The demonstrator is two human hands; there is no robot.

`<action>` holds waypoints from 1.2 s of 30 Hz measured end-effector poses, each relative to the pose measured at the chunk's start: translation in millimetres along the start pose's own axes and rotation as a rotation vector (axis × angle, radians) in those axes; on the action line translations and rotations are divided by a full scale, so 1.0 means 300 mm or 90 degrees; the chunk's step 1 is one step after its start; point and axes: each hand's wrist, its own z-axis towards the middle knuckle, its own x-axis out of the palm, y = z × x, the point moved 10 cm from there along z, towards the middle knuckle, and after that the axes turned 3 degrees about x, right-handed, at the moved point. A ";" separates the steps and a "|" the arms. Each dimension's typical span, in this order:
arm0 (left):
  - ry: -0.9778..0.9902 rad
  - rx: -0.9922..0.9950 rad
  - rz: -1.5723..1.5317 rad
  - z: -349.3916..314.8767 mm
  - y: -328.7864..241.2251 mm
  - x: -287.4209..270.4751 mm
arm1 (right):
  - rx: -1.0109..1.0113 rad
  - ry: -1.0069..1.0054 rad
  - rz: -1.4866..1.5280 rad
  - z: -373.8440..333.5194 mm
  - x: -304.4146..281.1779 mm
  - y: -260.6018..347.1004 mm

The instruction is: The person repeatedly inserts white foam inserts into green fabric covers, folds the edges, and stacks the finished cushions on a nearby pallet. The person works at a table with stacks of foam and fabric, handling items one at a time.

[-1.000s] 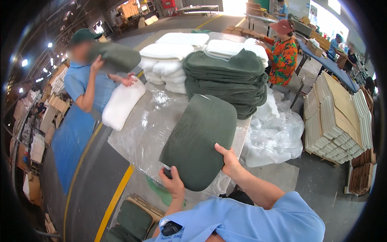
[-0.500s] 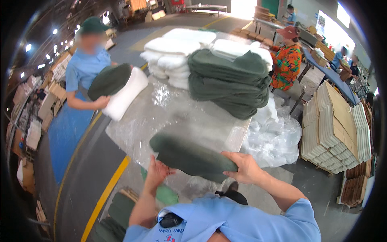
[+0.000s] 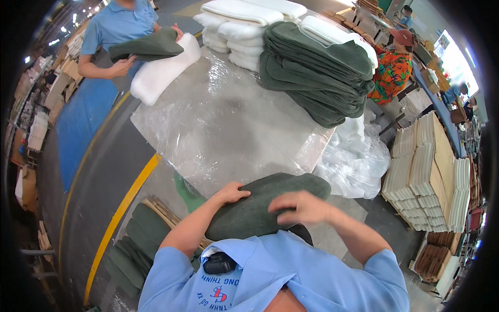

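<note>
A dark green oblong fabric cushion [image 3: 254,208] lies tilted against my front, beyond the near edge of the table. My left hand [image 3: 232,193] grips its left upper edge, with the thumb on top and the other fingers partly hidden. Over the cushion's middle is my right hand [image 3: 301,208], its fingers loosely bent and apart, slightly blurred by motion. Whether its fingertips touch the fabric is hard to see. On the far right of the table, more dark green cushions [image 3: 317,67] are stacked beside white padded pieces [image 3: 239,13].
Across the plastic-covered table [image 3: 208,125], a person in blue [image 3: 119,26] holds a green cushion over a white pad [image 3: 166,73]. Clear plastic bags [image 3: 353,161] bulge at the right. Green pieces [image 3: 130,249] lie low left; stacked pale panels [image 3: 426,177] stand right.
The green cushion has come closer to my body and turned its broad face up. My right hand has let go of its right end and moved over its middle.
</note>
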 end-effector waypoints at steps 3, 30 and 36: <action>-0.078 0.010 0.052 0.002 -0.010 -0.027 | 0.155 -0.029 0.010 0.196 -0.152 -0.154; -0.289 0.045 0.264 0.070 -0.112 -0.100 | 0.301 -0.287 0.034 0.450 -0.091 -0.690; -0.441 0.054 0.050 -0.318 -0.111 -0.314 | 0.340 -0.189 0.031 0.116 -0.367 -0.567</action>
